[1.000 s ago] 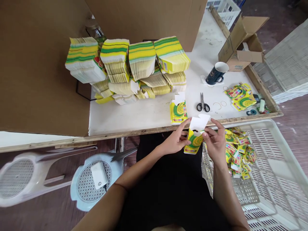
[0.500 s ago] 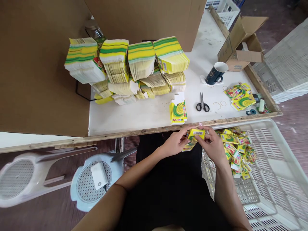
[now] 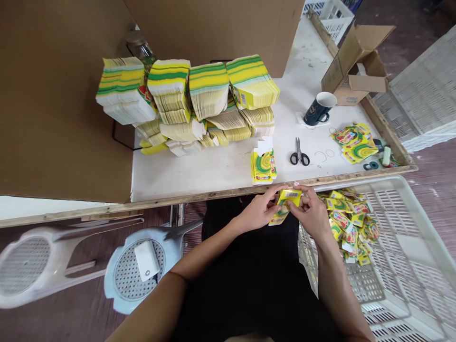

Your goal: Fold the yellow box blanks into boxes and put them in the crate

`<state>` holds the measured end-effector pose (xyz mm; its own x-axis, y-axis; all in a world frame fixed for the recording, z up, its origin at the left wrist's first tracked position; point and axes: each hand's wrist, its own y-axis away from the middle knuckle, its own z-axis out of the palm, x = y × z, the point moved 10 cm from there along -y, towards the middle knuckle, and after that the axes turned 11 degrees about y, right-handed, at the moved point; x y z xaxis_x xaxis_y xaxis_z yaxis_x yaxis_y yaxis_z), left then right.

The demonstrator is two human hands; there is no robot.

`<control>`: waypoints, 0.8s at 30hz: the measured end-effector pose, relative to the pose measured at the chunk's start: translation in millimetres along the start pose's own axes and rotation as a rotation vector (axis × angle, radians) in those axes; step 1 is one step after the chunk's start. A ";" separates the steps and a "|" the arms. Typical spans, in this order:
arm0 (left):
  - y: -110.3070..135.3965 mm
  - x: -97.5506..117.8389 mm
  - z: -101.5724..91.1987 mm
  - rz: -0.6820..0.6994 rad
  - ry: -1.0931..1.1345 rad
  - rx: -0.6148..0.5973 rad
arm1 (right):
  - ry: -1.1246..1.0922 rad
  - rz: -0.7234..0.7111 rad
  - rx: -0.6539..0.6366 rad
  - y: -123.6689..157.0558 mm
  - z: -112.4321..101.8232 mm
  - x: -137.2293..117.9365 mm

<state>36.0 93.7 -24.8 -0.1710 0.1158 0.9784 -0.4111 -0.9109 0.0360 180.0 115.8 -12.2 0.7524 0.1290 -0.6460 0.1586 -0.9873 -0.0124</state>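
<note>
Between my two hands is a small yellow-green printed carton (image 3: 282,216), its barcode end facing up, just off the table's front edge. My left hand (image 3: 259,210) grips its left side with thumb and fingers. My right hand (image 3: 313,213) pinches the right side, the thumb pressing on the printed face below the barcode. Flat on the table ahead lie unfolded cartons (image 3: 263,164) with white flaps. To my right, a white plastic crate (image 3: 409,223) holds a heap of made-up cartons (image 3: 351,223).
Bundled flat cartons (image 3: 210,90) are stacked against a cardboard sheet (image 3: 221,28). Scissors (image 3: 299,154), a dark mug (image 3: 317,111), loose flattened cartons (image 3: 356,142) and an open cardboard box (image 3: 359,71) sit on the right. A blue stool (image 3: 119,280) bearing a white device (image 3: 147,260) stands lower left.
The carton in my hands has tilted slightly and looks flatter, with my right hand shifted a little to the left. Everything else stays where it was.
</note>
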 end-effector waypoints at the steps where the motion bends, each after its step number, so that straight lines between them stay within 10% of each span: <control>1: -0.2 1.0 0.3 0.006 -0.011 0.002 | 0.013 0.011 0.024 -0.5 -0.3 0.2; 11: -3.2 7.6 -13.8 0.030 0.112 0.067 | -0.140 -0.111 0.072 -2.6 -10.1 -11.9; 24: -24.1 29.6 12.9 0.359 -0.119 0.081 | -0.334 0.052 0.571 14.6 -73.5 15.8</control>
<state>52.3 114.0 6.0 -0.1841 -0.2582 0.9484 -0.2714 -0.9140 -0.3016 241.2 110.3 33.5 0.4965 0.1347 -0.8575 -0.3053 -0.8976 -0.3178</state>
